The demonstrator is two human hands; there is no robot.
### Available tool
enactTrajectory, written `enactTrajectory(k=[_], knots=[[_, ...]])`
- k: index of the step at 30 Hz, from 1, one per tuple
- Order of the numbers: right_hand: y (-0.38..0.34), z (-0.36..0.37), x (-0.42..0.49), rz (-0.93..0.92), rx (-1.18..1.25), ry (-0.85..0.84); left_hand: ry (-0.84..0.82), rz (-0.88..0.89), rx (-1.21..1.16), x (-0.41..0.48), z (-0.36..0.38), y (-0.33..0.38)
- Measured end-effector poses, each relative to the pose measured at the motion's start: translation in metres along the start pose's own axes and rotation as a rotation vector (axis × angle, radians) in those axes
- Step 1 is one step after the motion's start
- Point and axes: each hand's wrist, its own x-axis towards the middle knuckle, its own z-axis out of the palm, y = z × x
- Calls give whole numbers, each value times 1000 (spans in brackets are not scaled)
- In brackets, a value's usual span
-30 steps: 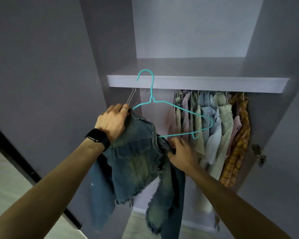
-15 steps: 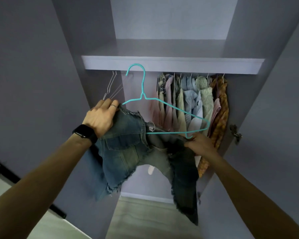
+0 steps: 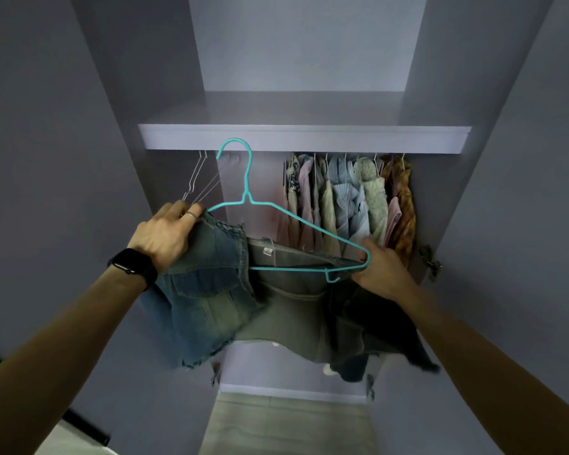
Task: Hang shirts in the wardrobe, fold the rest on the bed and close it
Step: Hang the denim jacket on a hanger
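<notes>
Head view into the open wardrobe [image 3: 493,159]. A denim jacket [image 3: 211,290] is held on a teal hanger [image 3: 246,198] in front of the hanging space, below the front edge of the shelf [image 3: 303,137]. The left hand [image 3: 165,238] is closed over the jacket's shoulder, where the hanger's left end is buried in denim. The right hand [image 3: 380,269] is curled round the hanger's right corner, with cloth gathered beneath it. The hanger's long axis is tilted, being carried high at the left hand and low at the right hand, so the hook is raised nearer the left hand. The hook is seen just under the shelf's front edge, its opening turned toward the wardrobe's left side. It is placed over the gap between two bare hangers [image 3: 196,178] at the left end and the row of hung shirts [image 3: 345,198] at the right end. The rail is almost wholly hidden behind the shelf edge, so contact between hook and rail cannot be told. The right shoulder of the jacket is judged not yet seated on the wire. The coming move is judged to depend on the hook being lifted back over the rail within that gap.
</notes>
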Motion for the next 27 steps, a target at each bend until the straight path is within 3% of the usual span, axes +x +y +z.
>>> enactTrajectory(k=[4,6,10,15,17,21,22,24,26,27], knots=[[2,-11,8,173,190,-204,11,4,24,-2,-5,-9],[4,-16,14,180,172,-255,4,19,36,-7,-4,-10],[8,-27,20,167,170,-173,7,8,81,-14,-3,-17],[-22,-22,35,371,527,-219,27,28,121,-26,-1,-3],[-42,-18,45,396,520,-146,33,89,127,-29,2,16],[-97,-27,54,248,653,118,16,230,156,-37,14,49],[-109,-35,52,183,711,207,-13,215,152,-37,19,53],[-126,-52,38,-2,736,354,-68,19,82,-35,28,50],[-133,-62,23,-208,599,268,-25,-206,-72,-29,27,38],[-134,-63,13,-259,508,79,29,-266,-149,-25,25,32]])
